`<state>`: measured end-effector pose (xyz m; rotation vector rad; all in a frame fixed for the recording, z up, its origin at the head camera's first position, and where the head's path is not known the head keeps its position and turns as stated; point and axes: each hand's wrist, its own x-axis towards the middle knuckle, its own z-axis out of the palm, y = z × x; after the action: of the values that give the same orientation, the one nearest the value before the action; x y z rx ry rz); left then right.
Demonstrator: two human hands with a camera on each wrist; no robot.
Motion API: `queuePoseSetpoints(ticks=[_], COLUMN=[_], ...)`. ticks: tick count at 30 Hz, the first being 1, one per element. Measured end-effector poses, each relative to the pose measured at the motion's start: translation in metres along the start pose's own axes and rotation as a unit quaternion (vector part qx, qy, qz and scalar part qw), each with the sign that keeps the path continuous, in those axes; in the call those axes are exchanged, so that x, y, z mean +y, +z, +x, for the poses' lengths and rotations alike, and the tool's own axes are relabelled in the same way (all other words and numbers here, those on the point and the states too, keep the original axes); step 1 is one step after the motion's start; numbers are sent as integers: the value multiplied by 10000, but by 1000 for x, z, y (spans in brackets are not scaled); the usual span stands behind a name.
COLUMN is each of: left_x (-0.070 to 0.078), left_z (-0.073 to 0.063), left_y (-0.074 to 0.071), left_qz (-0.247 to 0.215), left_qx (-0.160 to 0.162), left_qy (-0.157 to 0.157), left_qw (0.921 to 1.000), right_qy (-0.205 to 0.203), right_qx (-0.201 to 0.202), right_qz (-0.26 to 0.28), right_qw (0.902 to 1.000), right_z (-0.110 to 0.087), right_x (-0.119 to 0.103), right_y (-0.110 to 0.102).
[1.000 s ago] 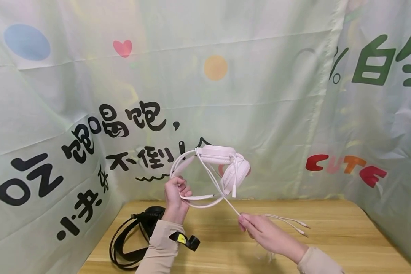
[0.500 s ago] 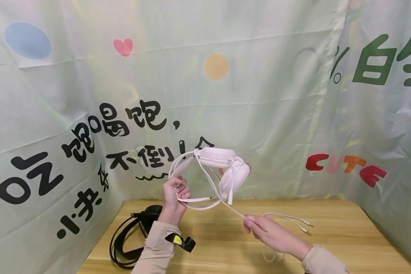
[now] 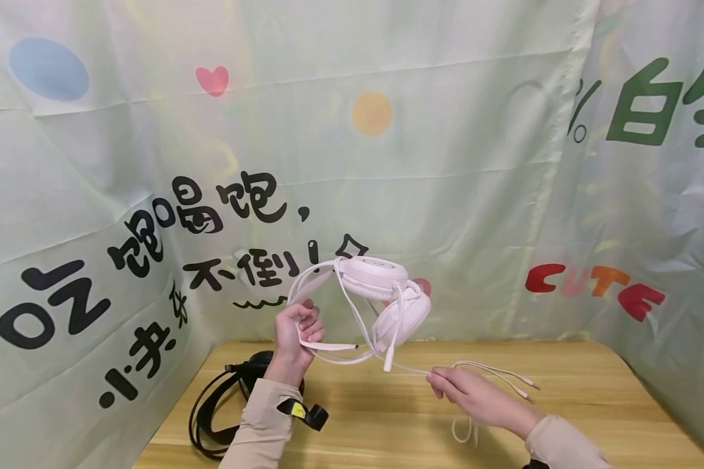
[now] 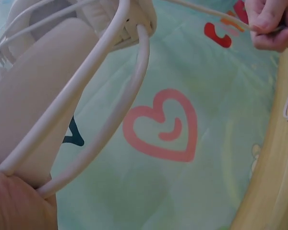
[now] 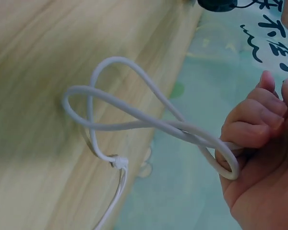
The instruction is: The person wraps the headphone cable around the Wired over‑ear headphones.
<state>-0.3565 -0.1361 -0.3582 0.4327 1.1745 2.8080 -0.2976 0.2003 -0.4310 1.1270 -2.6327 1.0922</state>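
In the head view, white headphones (image 3: 375,277) are held up above the table, ear cups toward the right. My left hand (image 3: 293,339) grips them by the headband (image 4: 53,91), fingers curled round it. A thin white stalk (image 3: 389,359) hangs down from the ear cups. My right hand (image 3: 475,394) pinches the headphones' white cable (image 5: 134,113), which runs nearly straight from the ear cups to the fingertips. Past this hand the cable droops in loops, and its two plug ends (image 3: 528,388) stick out behind the hand.
Black headphones (image 3: 255,374) with a looped band and cord lie at the left of the wooden table (image 3: 598,391), partly behind my left arm. Printed cloth (image 3: 446,215) hangs along the back and both sides.
My right hand has moved right and slightly down, drawing the cable out flatter. My left hand has shifted a little left and down, and the headphones have tilted and dropped slightly.
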Motion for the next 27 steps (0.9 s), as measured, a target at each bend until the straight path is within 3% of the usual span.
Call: queuePoseSetpoints(ticks=[10,13,21,27], left_x=[2,4,8,9], left_z=[1,1,-2,-1], left_y=[-3,-5,-8,-4], left_qz=[259,300,386,754], left_qx=[-595,-930,-2121,-2487], left_qy=[-275,-378,-544,-677], left_qw=[9975,9945,9750,9633], right_qy=[38,102,228,325], right_qx=[-112,-133,-208,66], right_qz=[-162,-176,-173,-819], right_qw=[9998,9997,9994,9961], right_z=[-1,-1,1,3], right_x=[12,14,16,11], right_y=[-11,-12,-15,-21])
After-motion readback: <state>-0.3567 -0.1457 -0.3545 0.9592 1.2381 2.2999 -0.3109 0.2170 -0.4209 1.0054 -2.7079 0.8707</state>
